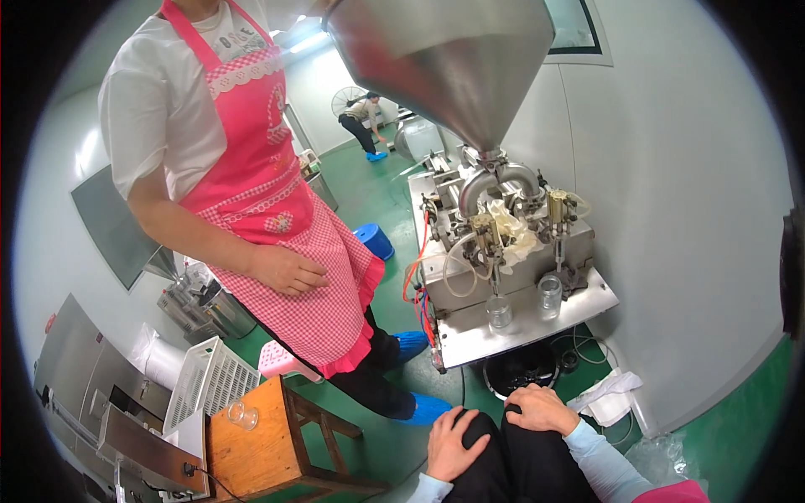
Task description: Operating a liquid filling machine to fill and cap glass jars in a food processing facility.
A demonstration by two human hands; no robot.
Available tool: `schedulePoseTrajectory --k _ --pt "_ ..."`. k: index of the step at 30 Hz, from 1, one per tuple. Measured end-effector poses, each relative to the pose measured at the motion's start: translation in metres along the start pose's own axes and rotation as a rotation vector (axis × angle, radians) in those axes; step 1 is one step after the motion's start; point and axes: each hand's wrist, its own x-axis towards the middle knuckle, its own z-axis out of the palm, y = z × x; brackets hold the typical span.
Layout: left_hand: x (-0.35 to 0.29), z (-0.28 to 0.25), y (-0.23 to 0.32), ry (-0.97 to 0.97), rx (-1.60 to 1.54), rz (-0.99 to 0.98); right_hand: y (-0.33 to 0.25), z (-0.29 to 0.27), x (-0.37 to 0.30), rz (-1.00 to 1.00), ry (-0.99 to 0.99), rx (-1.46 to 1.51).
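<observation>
Grip unclenched, left hand [451,448] and right hand [542,411] rest on knees [483,428] (a white shirt [144,105] bears lettering [235,38])

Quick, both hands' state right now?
Left hand: open, resting on left leg, nothing held.
Right hand: open, resting on right leg, nothing held.

Person, near side, as I see it: one pale blue left sleeve [430,489] and one matching right sleeve [608,461], each ending at the wrist; black trousers [537,465], plain, both legs showing; bright pink cloth [675,493], near right, only partly visible; left hand [454,444] and right hand [541,409], bare.
</observation>
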Motion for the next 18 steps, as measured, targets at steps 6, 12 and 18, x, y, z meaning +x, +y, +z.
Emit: schedulePoseTrajectory --k 6,12,18 --pt "0.010 0.002 -0.013 -0.017 -0.086 -0.067 -0.001 0.005 0.011 -0.100 0.062 0.012" --pt "0.016 0.001 -0.001 -0.009 -0.143 -0.092 0.005 0.007 0.010 -0.090 0.099 0.021" --pt "0.014 0.001 -0.005 0.018 -0.119 -0.095 0.000 0.001 0.013 -0.042 0.031 0.047"
